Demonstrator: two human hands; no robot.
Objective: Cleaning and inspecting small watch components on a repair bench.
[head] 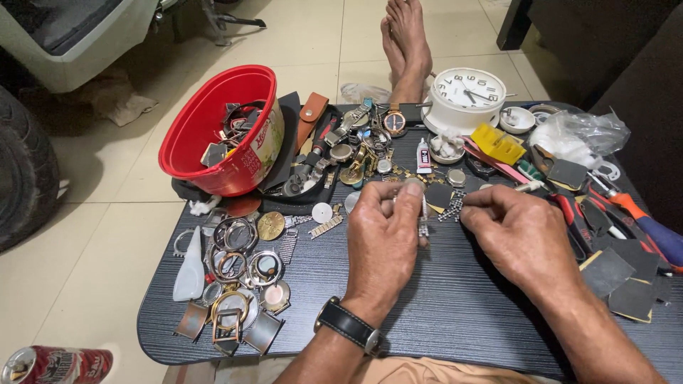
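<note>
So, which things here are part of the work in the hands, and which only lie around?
In use:
left hand
right hand
metal watch band piece, pinched by the left hand

Lying about:
red bowl of parts
white clock
watch cases
glue tube
sandpaper pieces

A short piece of metal watch band [423, 226] is held upright between the fingertips of the left hand [382, 242], just above the dark tabletop [455, 306]. It is silvery, narrow and made of small links, and its lower end hangs free. Its top is hidden by the fingers. The right hand's [523, 238] fingertips are pinched just beside it.
</note>
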